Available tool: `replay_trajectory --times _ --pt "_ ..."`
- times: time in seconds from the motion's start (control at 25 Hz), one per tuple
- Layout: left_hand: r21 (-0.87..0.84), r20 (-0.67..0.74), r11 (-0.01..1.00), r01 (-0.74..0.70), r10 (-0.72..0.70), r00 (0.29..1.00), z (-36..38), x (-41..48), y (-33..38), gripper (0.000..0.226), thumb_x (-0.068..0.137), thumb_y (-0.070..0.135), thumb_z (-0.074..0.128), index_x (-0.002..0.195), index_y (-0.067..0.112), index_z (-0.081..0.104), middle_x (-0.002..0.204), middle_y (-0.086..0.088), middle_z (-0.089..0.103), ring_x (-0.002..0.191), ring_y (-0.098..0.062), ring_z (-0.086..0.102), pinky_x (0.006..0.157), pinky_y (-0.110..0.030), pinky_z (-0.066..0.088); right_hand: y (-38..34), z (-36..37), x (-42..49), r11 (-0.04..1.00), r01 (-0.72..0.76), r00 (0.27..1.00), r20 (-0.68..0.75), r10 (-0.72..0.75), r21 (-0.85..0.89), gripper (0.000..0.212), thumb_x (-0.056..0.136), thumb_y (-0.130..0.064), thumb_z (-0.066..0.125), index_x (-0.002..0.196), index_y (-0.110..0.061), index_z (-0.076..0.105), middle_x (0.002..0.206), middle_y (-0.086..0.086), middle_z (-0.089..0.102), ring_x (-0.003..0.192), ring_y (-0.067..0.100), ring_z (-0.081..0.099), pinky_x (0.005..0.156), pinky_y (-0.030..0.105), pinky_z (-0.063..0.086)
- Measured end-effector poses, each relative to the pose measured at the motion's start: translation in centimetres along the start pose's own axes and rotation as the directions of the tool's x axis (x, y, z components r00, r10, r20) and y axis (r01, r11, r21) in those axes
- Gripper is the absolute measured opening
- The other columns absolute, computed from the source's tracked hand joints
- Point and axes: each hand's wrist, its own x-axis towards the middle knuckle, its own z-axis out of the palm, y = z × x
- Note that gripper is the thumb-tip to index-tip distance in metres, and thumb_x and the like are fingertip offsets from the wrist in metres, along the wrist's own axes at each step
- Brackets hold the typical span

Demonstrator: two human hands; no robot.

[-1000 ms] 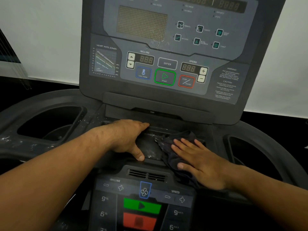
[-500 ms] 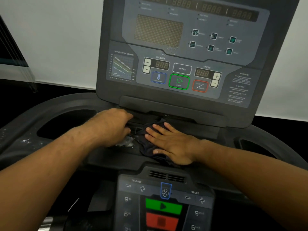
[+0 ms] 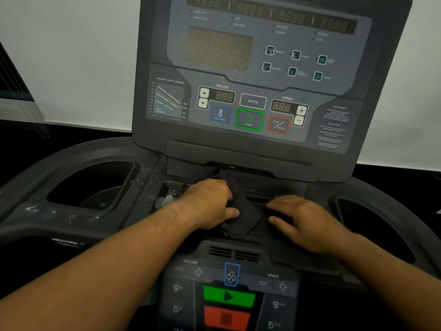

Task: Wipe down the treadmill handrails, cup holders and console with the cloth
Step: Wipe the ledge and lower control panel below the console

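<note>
- fingers [image 3: 232, 212] of your left hand [image 3: 210, 203] curl tight around the dark cloth [image 3: 242, 211], bunching it on the shallow tray [image 3: 281, 195] under the console [image 3: 250, 96].
- your right hand [image 3: 303, 217] lies flat and spread on the tray just beside the cloth, holding nothing.
- you look to be mid-wipe on the tray; wet specks show near the left cup holder [image 3: 93, 185].
- next, i'd judge, sweep the cloth left over those specks and into that cup holder, pressing evenly and staying off the start button [image 3: 249, 119].

"ENTER", "START" on console [image 3: 253, 101]
</note>
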Motion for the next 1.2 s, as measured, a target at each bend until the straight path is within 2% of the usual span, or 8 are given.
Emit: replay_trajectory --times 0.12,0.32,0.56,0.8,0.96,1.04,1.12,1.2 --pt "0.101 0.054 0.992 0.080 -0.086 0.995 0.9 1.2 3.0 0.058 0.086 0.051 0.064 0.128 0.012 0.058 0.135 -0.008 0.050 0.122 -0.030 0.049 0.098 -0.038 0.045 0.7 1.8 -0.7 0.992 -0.055 0.997 -0.056 0.062 0.110 0.057 0.090 -0.055 0.043 0.132 -0.020 0.059 0.131 -0.003 0.062 0.129 0.014 0.048 0.107 0.025 0.032" --pt "0.046 0.073 0.997 0.063 -0.067 0.995 2.3 2.2 6.5 0.049 0.093 0.039 0.060 0.133 0.011 0.054 0.140 -0.008 0.044 0.125 -0.031 0.044 0.098 -0.040 0.043 1.2 2.8 -0.5 0.974 -0.057 0.974 -0.203 0.102 0.218 0.040 0.089 -0.027 0.053 0.125 -0.015 0.065 0.128 0.001 0.063 0.124 0.016 0.053 0.105 0.020 0.031" --pt "0.015 0.114 0.997 0.076 -0.077 0.991 0.4 -1.2 0.6 0.033 0.090 0.043 0.061 0.115 0.024 0.071 0.129 -0.002 0.059 0.121 -0.021 0.053 0.101 -0.034 0.043 1.7 3.2 -0.3 0.982 -0.032 0.986 -0.157 0.062 0.186 0.041 0.090 -0.041 0.049 0.122 -0.023 0.067 0.134 -0.004 0.058 0.127 0.015 0.047 0.104 0.025 0.033" --pt "0.041 0.065 0.992 0.118 -0.120 0.991 0.8 -2.1 -0.3 0.027 0.089 0.045 0.059 0.097 0.024 0.074 0.104 0.005 0.068 0.103 -0.018 0.061 0.087 -0.033 0.048 1.2 3.4 0.0 0.991 0.022 0.985 -0.173 0.002 0.133 0.045 0.093 -0.052 0.045 0.125 -0.028 0.065 0.131 -0.007 0.057 0.123 0.013 0.047 0.101 0.034 0.042" --pt "0.124 0.169 0.992 0.015 -0.036 0.985 1.3 0.9 4.0 0.041 0.095 0.046 0.049 0.124 0.020 0.064 0.134 -0.003 0.058 0.123 -0.027 0.052 0.101 -0.040 0.044 1.1 3.3 0.6 0.988 0.071 0.986 -0.158 -0.049 0.137 0.052 0.091 -0.051 0.039 0.126 -0.023 0.064 0.132 -0.004 0.060 0.125 0.016 0.051 0.103 0.029 0.036" --pt "0.165 0.241 0.986 -0.037 -0.004 0.971 0.9 0.8 3.8 0.047 0.102 0.041 0.040 0.143 0.021 0.047 0.154 -0.002 0.037 0.139 -0.026 0.035 0.113 -0.037 0.030 1.1 3.3 0.6 0.992 0.065 0.991 -0.126 -0.051 0.107 0.054 0.090 -0.053 0.037 0.128 -0.023 0.063 0.135 -0.004 0.058 0.127 0.016 0.048 0.104 0.027 0.033" --pt "0.103 0.273 0.994 -0.030 0.000 0.962 0.4 -0.8 2.0 0.049 0.104 0.038 0.034 0.152 0.026 0.031 0.162 0.006 0.014 0.148 -0.021 0.016 0.116 -0.032 0.013 1.1 3.0 0.5 0.994 0.070 0.992 -0.107 -0.061 0.085 0.056 0.090 -0.056 0.036 0.127 -0.025 0.064 0.138 -0.005 0.055 0.129 0.014 0.046 0.104 0.026 0.032" --pt "-0.020 0.276 0.999 0.029 -0.022 0.961 0.1 -2.3 -0.8 0.048 0.104 0.039 0.036 0.151 0.029 0.032 0.162 0.010 0.011 0.150 -0.019 0.009 0.117 -0.031 0.008 0.8 2.6 0.5 0.995 0.050 0.996 -0.072 -0.044 0.081 0.055 0.093 -0.061 0.039 0.131 -0.028 0.061 0.142 -0.008 0.049 0.133 0.011 0.040 0.105 0.024 0.029"
